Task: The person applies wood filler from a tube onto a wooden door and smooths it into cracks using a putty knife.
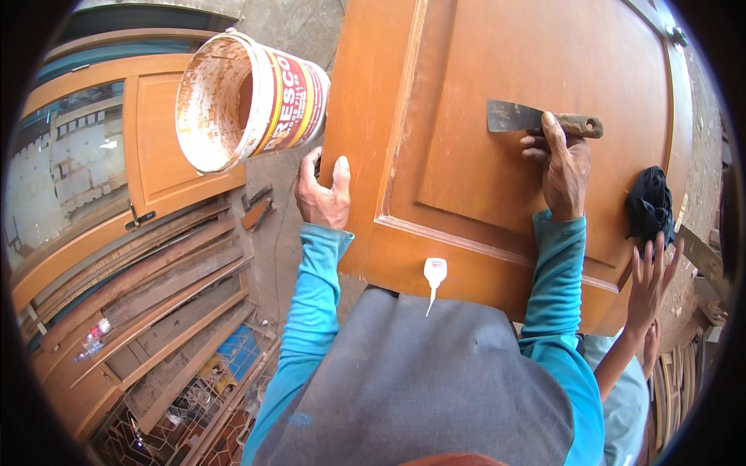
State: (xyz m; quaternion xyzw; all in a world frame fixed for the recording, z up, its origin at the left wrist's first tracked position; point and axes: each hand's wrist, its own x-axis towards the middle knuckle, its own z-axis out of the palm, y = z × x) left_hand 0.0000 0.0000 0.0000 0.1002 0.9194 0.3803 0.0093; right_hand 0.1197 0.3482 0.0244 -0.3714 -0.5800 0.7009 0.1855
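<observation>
My right hand (565, 167) grips a putty knife (515, 117), thumb pressed over the wooden handle and fingers curled beneath it. The blade points left above the recessed panel of an orange-brown wooden door (497, 179). At the door's left edge, my left hand (325, 194) is closed round the wood, thumb on top and some fingers hidden. Just beyond that hand is a white bucket (303, 101) with a red and yellow label, its mouth turned left and its inside smeared reddish brown. Near me on the door lies a small white bottle (436, 270) with a thin nozzle.
On the right, another person's hand (653, 272) reaches up to a bunched black cloth (651, 203) at the door's edge. A glazed wooden door (159, 140) and stacked timber (155, 287) fill the left side. A hand tool (257, 210) lies on the floor.
</observation>
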